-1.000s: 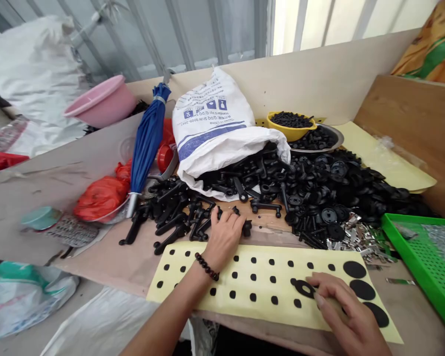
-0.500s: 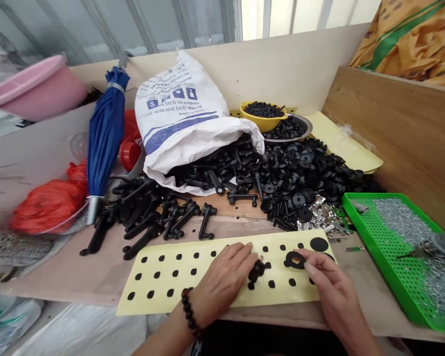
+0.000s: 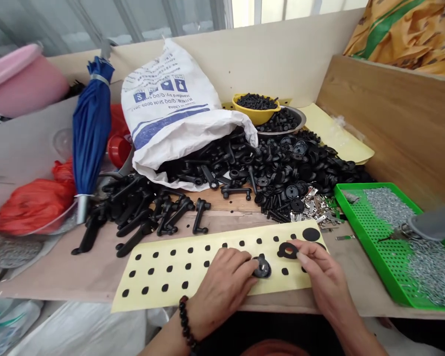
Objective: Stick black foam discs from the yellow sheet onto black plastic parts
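Note:
A yellow backing sheet dotted with black adhesive circles lies at the front of the bench. My left hand rests over it, with its fingertips pinching a black round plastic fitting that stands on a stem. My right hand grips a black rubber ring between its fingers, just above the sheet. The sheet shows through the ring's hole. Larger black discs sit at the sheet's far right, partly hidden by my right hand.
Black plastic handles and black discs spill from a white woven sack behind the sheet. A green tray of metal clips lies to the right, with a grey sleeve over it.
The view has drifted, shifting the bench left and up. My hands have drawn closer, with the ring moved up and left. A grey sleeve has come in over the green tray.

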The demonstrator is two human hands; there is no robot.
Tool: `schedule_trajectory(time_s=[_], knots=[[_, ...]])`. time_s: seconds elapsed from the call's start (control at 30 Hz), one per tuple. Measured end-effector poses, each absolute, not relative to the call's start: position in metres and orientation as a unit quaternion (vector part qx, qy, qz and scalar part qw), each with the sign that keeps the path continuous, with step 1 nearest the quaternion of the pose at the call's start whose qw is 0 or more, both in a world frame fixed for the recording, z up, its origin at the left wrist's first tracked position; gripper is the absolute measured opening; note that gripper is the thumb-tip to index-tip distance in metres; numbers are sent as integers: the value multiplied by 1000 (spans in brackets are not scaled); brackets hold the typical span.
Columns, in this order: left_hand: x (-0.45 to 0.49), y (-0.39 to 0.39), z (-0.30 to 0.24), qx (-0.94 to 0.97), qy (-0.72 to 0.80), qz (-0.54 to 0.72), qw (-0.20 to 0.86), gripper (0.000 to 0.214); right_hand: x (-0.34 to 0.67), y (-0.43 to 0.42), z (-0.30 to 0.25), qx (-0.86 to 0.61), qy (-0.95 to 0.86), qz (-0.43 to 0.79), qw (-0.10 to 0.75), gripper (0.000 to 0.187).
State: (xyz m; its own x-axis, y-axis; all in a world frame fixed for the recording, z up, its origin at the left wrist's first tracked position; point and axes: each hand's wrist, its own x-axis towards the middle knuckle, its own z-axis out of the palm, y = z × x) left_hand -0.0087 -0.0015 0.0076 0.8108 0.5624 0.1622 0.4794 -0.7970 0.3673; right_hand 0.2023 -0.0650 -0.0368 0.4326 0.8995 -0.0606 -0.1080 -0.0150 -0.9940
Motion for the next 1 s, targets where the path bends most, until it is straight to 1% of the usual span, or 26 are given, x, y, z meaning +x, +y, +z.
schedule_trajectory(time_s=[0.07,0.13,0.2,0.27,0.37,0.5,0.67,0.77,1.0], knots=[[-10,-1,12,920,303,126,215,22,204,-65,-36,-580,-347,419,607,15],[-8,5,18,902,321,81,277,26,207,-66,-32,-577,-358,429,596,16],[-3,13,25,880,334,29,336,25,210,-67,-26,-578,-372,439,578,17],[3,20,30,853,354,7,383,23,212,-69,-17,-575,-394,459,551,19],[12,24,32,801,375,32,465,32,210,-71,-9,-559,-412,506,511,21],[18,21,24,740,360,64,564,37,201,-68,-9,-536,-392,551,505,20],[17,19,20,722,345,74,596,41,197,-65,-15,-525,-389,562,507,18],[16,19,22,728,340,73,591,43,197,-64,-17,-521,-388,562,512,16],[15,20,22,740,334,68,580,40,196,-62,-18,-526,-387,561,509,18]])
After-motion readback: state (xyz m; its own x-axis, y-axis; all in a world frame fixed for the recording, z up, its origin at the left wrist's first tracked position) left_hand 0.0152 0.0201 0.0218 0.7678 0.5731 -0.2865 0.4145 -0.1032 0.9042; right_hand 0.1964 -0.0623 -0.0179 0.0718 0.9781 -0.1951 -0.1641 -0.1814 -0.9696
